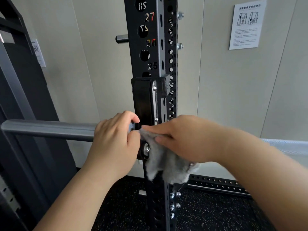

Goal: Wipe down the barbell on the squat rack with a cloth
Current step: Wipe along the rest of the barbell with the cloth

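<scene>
Right hand (180, 139): fingers curled lightly closed on a grey cloth (166, 164), pinching its upper edge against the barbell beside the J-hook (145, 100); the rest of the cloth hangs loose in front of the rack upright (160, 47). Left hand (116, 137): wrapped shut around the barbell sleeve (50, 130) just left of the hook, touching the cloth's corner. The barbell's long axis runs horizontally, left to right; bare sleeve extends leftward past the left hand, well away from the cloth. The next wipe probably travels along this axis, the right hand being nearer the cloth's working edge.
</scene>
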A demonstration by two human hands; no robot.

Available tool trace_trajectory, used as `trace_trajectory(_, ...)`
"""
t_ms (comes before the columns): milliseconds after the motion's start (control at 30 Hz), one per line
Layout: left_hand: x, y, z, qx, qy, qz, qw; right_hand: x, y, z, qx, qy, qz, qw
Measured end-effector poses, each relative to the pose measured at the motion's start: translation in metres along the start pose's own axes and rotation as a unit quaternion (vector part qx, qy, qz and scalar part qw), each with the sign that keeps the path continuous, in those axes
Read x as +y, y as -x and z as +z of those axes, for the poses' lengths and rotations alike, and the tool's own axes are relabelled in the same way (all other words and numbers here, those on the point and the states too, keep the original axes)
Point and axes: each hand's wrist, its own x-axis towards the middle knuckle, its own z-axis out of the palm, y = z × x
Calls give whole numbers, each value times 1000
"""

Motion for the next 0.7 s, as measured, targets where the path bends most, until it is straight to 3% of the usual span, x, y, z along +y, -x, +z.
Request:
trace_trajectory(167, -6, -4, 4, -6, -14, 16, 1000, 11, 40, -16, -6, -36, 64, 997)
trace_trajectory(367, -5, -2, 6, -1, -1, 11, 1000, -7, 17, 16, 51, 157, 8, 986)
trace_trajectory(533, -6, -3, 6, -2, 8, 6, 1000, 16, 49, -4, -10, 90, 89, 992)
trace_trajectory(633, -4, -4, 5, -6, 14, 2, 1000, 4, 48, -1, 15, 162, 113, 980)
trace_trajectory(700, -3, -5, 4, -10, 15, -2, 1000, -2, 41, 12, 58, 219, 82, 971)
